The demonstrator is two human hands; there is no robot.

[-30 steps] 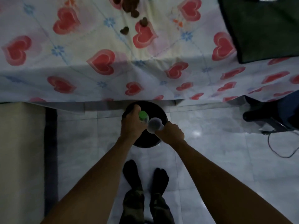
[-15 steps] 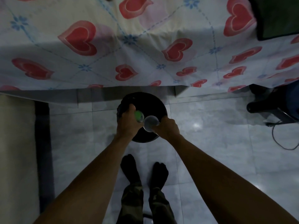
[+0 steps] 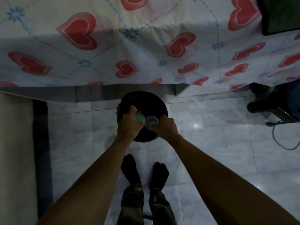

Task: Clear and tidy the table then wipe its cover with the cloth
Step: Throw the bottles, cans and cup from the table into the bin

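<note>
A black round bin point(image 3: 154, 101) stands on the tiled floor just in front of the table. My left hand point(image 3: 128, 124) grips a bottle with a green cap point(image 3: 139, 118) over the bin's mouth. Beside it my right hand point(image 3: 165, 126) holds a clear plastic cup point(image 3: 151, 121), also above the bin. The cap and the cup's rim nearly touch. The table cover point(image 3: 146, 46), white with red hearts, hangs over the table's front edge at the top of the view. No cloth for wiping can be seen.
A dark green slab point(image 3: 282, 15) lies on the table at the top right. A black chair base point(image 3: 267, 106) and a cable point(image 3: 285, 140) sit on the floor at the right. A pale wall or cabinet point(image 3: 14, 151) rises at the left. My feet point(image 3: 144, 169) stand behind the bin.
My view has dropped and closed in, so less of the table top shows. Both hands have sunk lower into the bin's mouth, still holding the bottle and the cup.
</note>
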